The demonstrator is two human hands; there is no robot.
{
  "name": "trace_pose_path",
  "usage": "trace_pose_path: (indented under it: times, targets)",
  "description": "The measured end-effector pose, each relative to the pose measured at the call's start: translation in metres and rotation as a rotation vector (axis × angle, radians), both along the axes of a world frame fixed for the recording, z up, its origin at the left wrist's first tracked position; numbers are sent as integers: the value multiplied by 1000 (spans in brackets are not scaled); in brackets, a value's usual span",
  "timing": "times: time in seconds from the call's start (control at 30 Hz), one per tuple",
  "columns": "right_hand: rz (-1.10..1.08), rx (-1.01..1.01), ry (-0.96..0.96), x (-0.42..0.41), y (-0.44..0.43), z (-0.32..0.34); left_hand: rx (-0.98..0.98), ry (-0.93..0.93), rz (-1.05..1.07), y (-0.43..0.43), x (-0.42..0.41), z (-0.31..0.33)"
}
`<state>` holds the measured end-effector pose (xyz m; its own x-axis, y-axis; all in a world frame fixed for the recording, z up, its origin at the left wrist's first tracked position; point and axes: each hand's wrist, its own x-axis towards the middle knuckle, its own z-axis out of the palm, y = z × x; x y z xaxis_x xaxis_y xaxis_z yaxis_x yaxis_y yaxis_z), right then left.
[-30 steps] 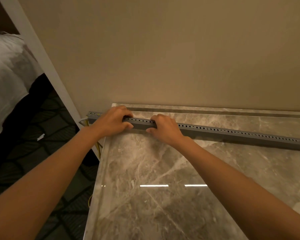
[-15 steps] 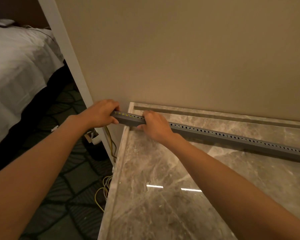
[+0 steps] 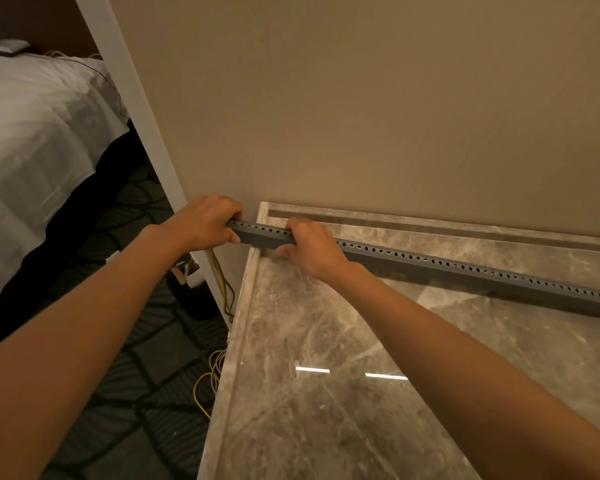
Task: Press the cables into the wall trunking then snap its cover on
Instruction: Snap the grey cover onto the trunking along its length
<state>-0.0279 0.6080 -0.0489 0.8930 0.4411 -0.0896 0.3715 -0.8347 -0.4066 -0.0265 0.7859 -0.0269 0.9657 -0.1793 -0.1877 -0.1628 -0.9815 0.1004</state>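
A long grey perforated trunking [image 3: 465, 275] lies across the marble counter [image 3: 326, 375], running from the counter's left edge to the right of the frame. My left hand [image 3: 205, 223] grips its left end, which overhangs the counter. My right hand [image 3: 312, 244] grips the trunking just to the right, fingers over the top and thumb at the front. Yellow and grey cables [image 3: 222, 285] hang down from below the left end to the floor. Whether cables lie inside the trunking is hidden.
A beige wall [image 3: 361, 116] stands directly behind the trunking. A white post [image 3: 142, 116] runs down to the left of the counter. A bed with white linen [image 3: 32, 133] lies at far left, above dark patterned carpet [image 3: 136, 375] with loose cable loops [image 3: 205, 386].
Both hands have slid left along the trunking to its left end. The view has shifted left, showing more of the bed and floor cables.
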Motion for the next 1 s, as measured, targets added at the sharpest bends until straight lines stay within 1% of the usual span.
trace_pose_path:
  times: [0.07, 0.2, 0.37, 0.47, 0.6, 0.77, 0.9, 1.0]
  targets:
    - [24, 24, -3, -1, -5, -1, 41, -5, -6, -7, -3, 2]
    - [22, 32, -51, -4, -31, -3, 49, -61, -52, -40, -6, 6]
    - [-144, 122, -45, -17, -99, -6, 87, -108, -256, -120, -6, 10]
    - [-257, 130, -50, -25, -147, -7, 94, -118, -377, -176, -10, 5]
    - [-392, 67, -94, -35, -217, -7, 91, -140, -478, -250, -13, 2]
    - [-493, -3, -152, -44, -298, -15, 181, -231, -583, -326, -18, -7]
    - [-564, -108, -128, -56, -358, -28, 182, -243, -608, -383, -26, -18]
    - [-613, -77, -128, -63, -409, -33, 177, -249, -607, -430, -32, -21]
